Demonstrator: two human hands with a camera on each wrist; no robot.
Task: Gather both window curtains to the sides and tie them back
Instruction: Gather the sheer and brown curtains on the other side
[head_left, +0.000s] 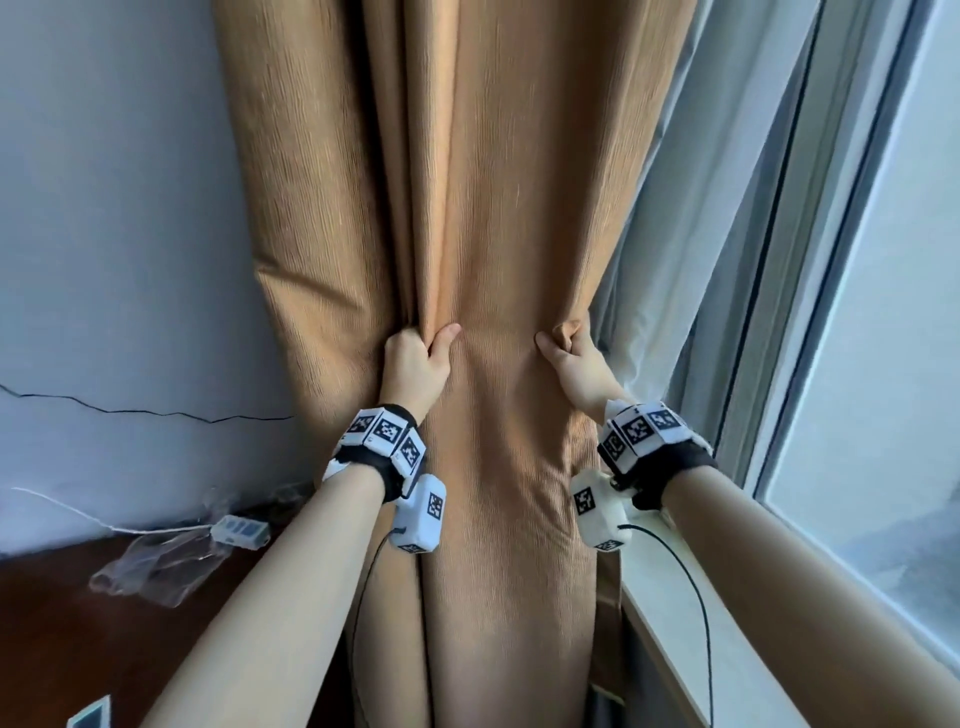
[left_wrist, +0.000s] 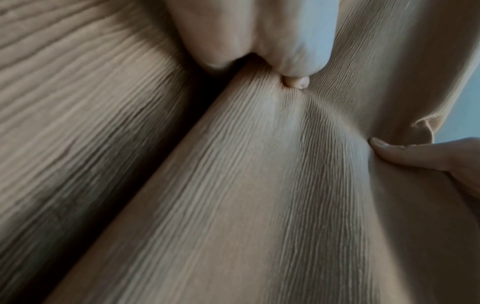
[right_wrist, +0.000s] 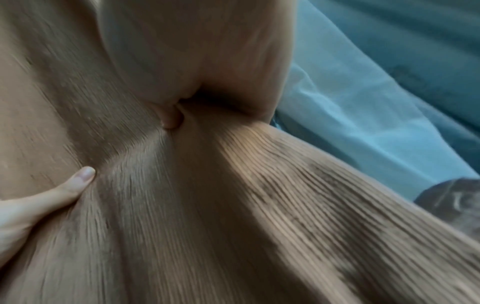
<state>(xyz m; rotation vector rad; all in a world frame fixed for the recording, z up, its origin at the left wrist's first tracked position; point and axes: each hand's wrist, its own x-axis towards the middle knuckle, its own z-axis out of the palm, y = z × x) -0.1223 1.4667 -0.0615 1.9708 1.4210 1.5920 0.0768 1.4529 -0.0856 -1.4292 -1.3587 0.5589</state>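
Note:
A tan ribbed curtain (head_left: 467, 208) hangs gathered in folds beside the window, filling the middle of the head view. My left hand (head_left: 418, 358) grips a fold on its left side, thumb on the front and fingers tucked behind. My right hand (head_left: 569, 353) grips the curtain's right edge at the same height, a bit of cloth bunched above the thumb. The cloth between the hands is stretched flat. In the left wrist view the curtain (left_wrist: 233, 185) fills the frame and the right hand's thumb (left_wrist: 405, 154) shows at the right. No tieback is in view.
A sheer white curtain (head_left: 701, 234) hangs behind the tan one against the window frame (head_left: 810, 260). A windowsill (head_left: 691, 639) runs at lower right. On the dark floor at left lie a white power strip (head_left: 241, 530) and clear plastic wrap (head_left: 150, 566).

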